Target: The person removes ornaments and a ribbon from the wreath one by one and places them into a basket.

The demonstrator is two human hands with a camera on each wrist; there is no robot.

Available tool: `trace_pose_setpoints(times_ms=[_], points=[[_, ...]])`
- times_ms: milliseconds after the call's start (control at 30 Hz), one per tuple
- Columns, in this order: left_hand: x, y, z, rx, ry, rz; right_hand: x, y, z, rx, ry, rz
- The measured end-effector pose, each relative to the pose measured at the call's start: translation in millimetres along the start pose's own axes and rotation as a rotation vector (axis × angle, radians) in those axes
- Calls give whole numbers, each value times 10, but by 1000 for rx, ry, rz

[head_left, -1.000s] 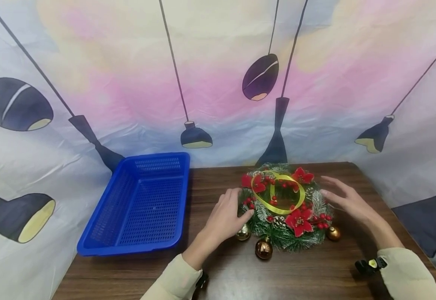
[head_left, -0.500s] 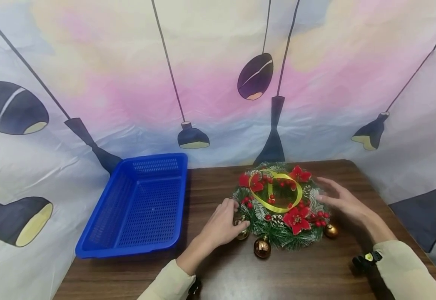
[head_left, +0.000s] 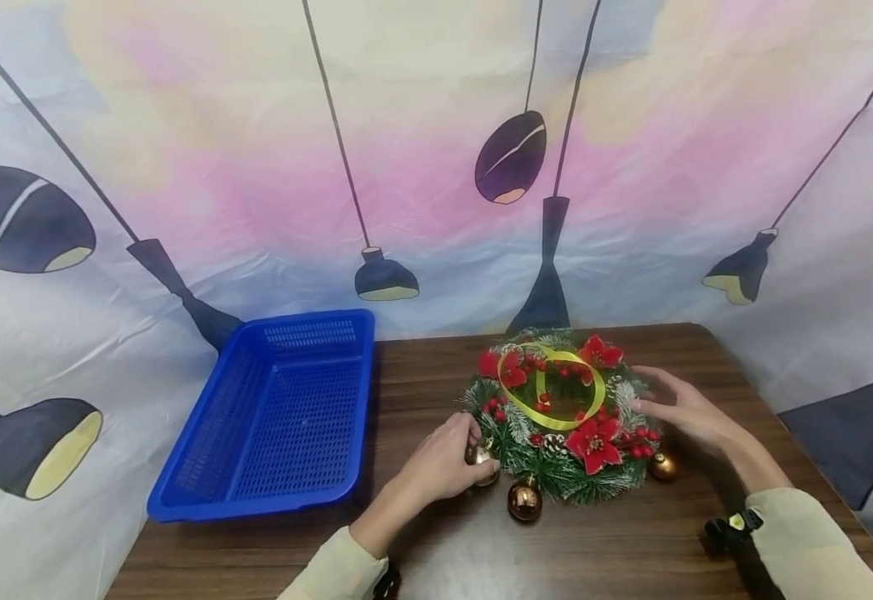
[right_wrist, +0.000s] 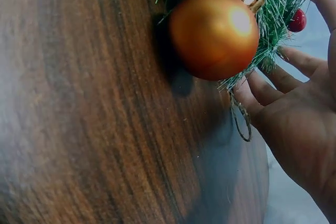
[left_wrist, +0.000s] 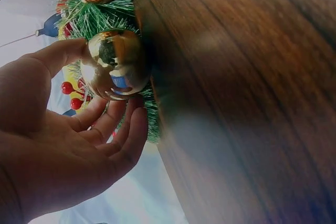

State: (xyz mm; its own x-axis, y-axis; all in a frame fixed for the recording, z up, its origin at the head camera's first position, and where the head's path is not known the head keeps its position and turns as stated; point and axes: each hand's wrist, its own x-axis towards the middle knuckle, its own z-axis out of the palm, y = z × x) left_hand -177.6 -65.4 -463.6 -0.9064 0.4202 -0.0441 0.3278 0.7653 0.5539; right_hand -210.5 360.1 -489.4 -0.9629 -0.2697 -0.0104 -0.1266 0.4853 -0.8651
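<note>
A green Christmas wreath (head_left: 524, 442) with red poinsettias, berries, pinecones and a looped yellow ribbon (head_left: 599, 387) lies on the wooden table. At its left side my left hand (head_left: 442, 460) holds a shiny gold Christmas ball (left_wrist: 116, 64), thumb on one side and curled fingertips on the other. Against the wreath's right edge, my right hand (head_left: 687, 410) rests with its fingers spread and loosely bent. Close to that hand is a matte orange-gold ball (right_wrist: 214, 35) with a gold cap. A glossy copper ball (head_left: 524, 501) hangs out from the wreath's front edge onto the table.
To the left stands a blue plastic basket (head_left: 364, 392) with slotted walls, overlapping the table's left edge. Behind the table (head_left: 556, 554) hangs a pastel cloth (head_left: 256, 150) printed with dark lamps. A loop of thin string (right_wrist: 240, 119) dangles under the wreath's edge.
My left fingers have curled in around the gold ball. My right hand has moved slightly closer against the wreath. The basket and wreath keep their places while the head view shifts a little.
</note>
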Motion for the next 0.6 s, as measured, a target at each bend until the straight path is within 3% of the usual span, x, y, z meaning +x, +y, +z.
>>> trace_pose_setpoints(times_ms=[333, 600], points=[[32, 16, 10, -14, 0, 29, -11, 5, 7, -82, 16, 30], [27, 1, 11, -25, -19, 31, 6, 25, 18, -74, 2, 26]])
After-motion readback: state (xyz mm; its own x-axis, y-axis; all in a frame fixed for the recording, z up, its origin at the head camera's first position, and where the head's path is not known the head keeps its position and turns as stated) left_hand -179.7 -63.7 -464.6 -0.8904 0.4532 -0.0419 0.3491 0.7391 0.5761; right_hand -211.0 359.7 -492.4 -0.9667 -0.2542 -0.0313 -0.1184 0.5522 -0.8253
